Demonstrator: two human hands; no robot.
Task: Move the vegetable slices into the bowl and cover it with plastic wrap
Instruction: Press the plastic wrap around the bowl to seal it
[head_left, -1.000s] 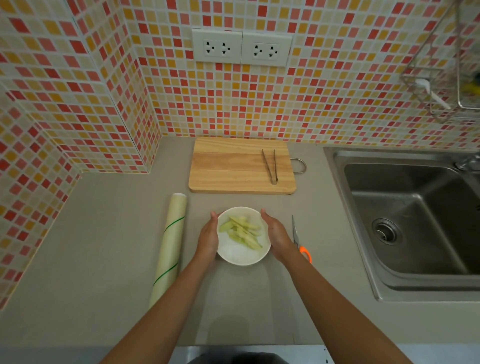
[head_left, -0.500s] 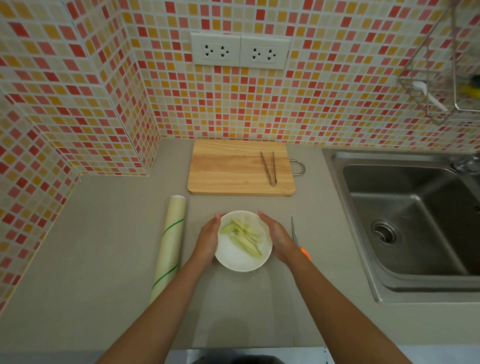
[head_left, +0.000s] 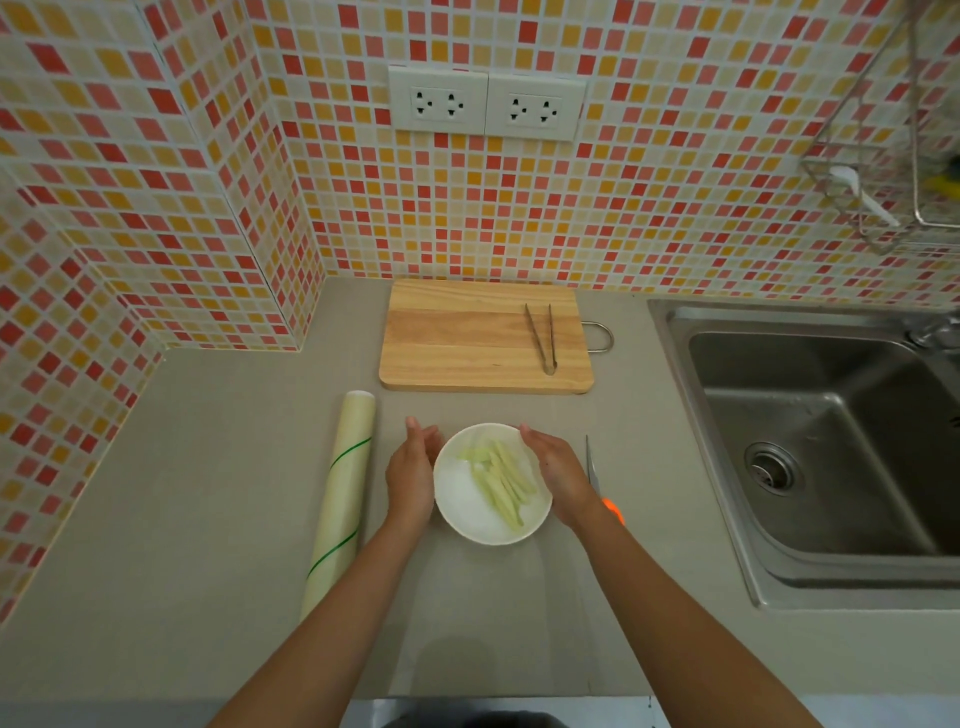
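Note:
A white bowl (head_left: 467, 525) stands on the grey counter and holds several pale green vegetable slices (head_left: 504, 488). A thin clear film seems to lie over its top and blurs the slices at the upper left. My left hand (head_left: 413, 475) lies flat against the bowl's left side, fingers straight and together. My right hand (head_left: 561, 473) cups the upper right rim. The roll of plastic wrap (head_left: 345, 493) lies lengthwise to the left of my left hand.
Behind the bowl is a wooden cutting board (head_left: 467, 338) with metal tongs (head_left: 543, 338) lying on it. Scissors with an orange handle (head_left: 592, 467) lie partly under my right wrist. A steel sink (head_left: 831, 441) fills the right side. A wire rack (head_left: 883, 182) hangs on the tiled wall.
Both hands have slid a little forward along the bowl's sides, the right one now over the far right rim. The bowl stays where it was.

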